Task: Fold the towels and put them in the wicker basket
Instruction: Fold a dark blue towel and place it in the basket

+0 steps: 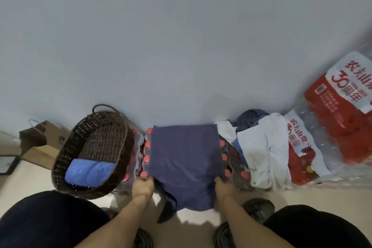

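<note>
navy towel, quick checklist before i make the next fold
1. Left hand grips the near left edge of the navy towel: ok.
2. Right hand grips the near right edge: ok.
3. Towel lies flat: not ok, near end sags off the water bottle pack.
4. Far corners square: ok.
5. Wicker basket has room beside the blue towel: ok.
6. Towel pile is apart: ok.

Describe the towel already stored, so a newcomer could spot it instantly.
Find the dark wicker basket at the left, by the wall. Inside, at its near end, lies a folded towel. It is bright blue, unlike the navy towel being held and the pale pile at the right.
</note>
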`<state>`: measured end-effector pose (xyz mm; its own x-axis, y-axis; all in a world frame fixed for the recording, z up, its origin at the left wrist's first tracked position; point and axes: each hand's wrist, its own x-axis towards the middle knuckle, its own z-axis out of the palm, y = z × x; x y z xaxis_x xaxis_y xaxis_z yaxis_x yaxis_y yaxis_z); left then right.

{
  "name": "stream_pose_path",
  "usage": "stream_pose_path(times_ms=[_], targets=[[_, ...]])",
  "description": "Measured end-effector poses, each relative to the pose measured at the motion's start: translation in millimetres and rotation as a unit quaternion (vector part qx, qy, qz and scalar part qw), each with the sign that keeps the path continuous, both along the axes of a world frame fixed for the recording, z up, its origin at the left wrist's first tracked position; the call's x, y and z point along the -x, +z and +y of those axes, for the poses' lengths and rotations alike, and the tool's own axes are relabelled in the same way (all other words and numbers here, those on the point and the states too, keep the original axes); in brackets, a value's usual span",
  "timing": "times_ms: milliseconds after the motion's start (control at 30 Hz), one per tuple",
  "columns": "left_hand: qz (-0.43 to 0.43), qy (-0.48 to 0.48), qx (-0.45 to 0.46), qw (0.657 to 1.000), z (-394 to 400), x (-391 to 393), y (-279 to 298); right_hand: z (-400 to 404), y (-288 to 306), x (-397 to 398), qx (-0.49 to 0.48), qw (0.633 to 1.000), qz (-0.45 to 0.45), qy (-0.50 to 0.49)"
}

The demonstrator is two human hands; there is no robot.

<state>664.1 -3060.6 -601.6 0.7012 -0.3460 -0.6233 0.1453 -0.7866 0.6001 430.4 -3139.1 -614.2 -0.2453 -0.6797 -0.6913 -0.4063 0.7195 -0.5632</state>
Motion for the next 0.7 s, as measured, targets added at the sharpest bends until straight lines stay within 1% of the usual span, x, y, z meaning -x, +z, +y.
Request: stream_pose_path(times_ms=[100, 200, 267, 333, 367, 433, 467, 533, 600, 667, 700], targets=[[-0.035, 0.057, 0.016, 0.998, -4.8, -9.0, 10.9, -3.1, 13.0, 6.2, 0.027, 0.999, 0.029, -0.016], [-0.045, 0.073, 0.047, 0.995, -11.7, -13.8, 20.2, -11.4, 32.5, 13.0, 0.102, 0.99, 0.065, -0.069], [-0.058, 0.089, 0.078, 0.991, -20.5, -16.4, 25.5, -21.2, 46.7, 9.6, 0.157, 0.98, 0.058, -0.108], [-0.06, 0.112, 0.116, 0.985, -31.7, -18.3, 32.2, -31.9, 63.3, -0.1, 0.198, 0.973, 0.03, -0.114], [-0.056, 0.115, 0.14, 0.982, -36.8, -19.1, 36.0, -38.0, 70.0, -5.1, 0.213, 0.97, 0.001, -0.115], [-0.051, 0.096, 0.183, 0.977, -43.3, -21.4, 41.5, -49.2, 79.4, -13.0, 0.23, 0.964, -0.065, -0.119], [-0.051, 0.076, 0.19, 0.978, -44.1, -21.9, 43.3, -52.8, 82.0, -14.9, 0.233, 0.962, -0.081, -0.117], [-0.055, 0.032, 0.164, 0.984, -40.6, -21.1, 41.4, -54.4, 81.5, -16.6, 0.251, 0.96, -0.065, -0.104], [-0.077, 0.015, 0.111, 0.991, -29.9, -14.9, 33.8, -46.6, 72.5, -16.7, 0.265, 0.96, -0.019, -0.084], [-0.095, 0.034, 0.07, 0.993, -15.6, -5.2, 23.7, -31.8, 59.3, -18.0, 0.225, 0.973, 0.017, -0.051], [-0.088, 0.048, 0.054, 0.993, -8.8, -0.9, 19.6, -24.4, 51.1, -18.7, 0.197, 0.979, 0.035, -0.031]])
